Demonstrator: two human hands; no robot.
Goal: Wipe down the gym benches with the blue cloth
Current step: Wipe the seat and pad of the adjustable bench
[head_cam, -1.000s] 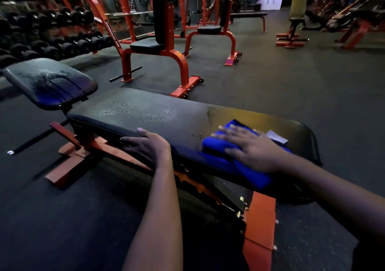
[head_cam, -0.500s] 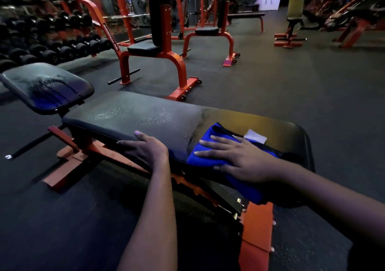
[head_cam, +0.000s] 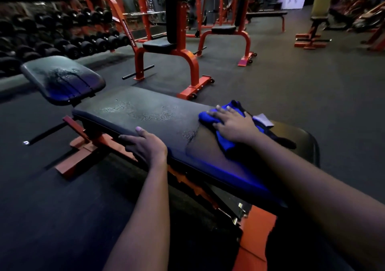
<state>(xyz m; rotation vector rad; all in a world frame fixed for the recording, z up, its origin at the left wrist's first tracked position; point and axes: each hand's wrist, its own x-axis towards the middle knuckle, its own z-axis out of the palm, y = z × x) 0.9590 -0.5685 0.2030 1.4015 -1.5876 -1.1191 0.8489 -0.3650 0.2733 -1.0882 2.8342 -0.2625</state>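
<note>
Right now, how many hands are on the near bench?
2. Left hand grips the near edge of the bench; right hand presses flat on the blue cloth on its pad. None hidden.

- The right hand (head_cam: pixel 233 124) has slid the blue cloth (head_cam: pixel 208 117) off the near edge of the bench (head_cam: pixel 145 112) and up across the pad towards its far edge.
- The cloth no longer hangs over the near side and now lies bunched on top.
- The near strip where it lay is now bare.
</note>
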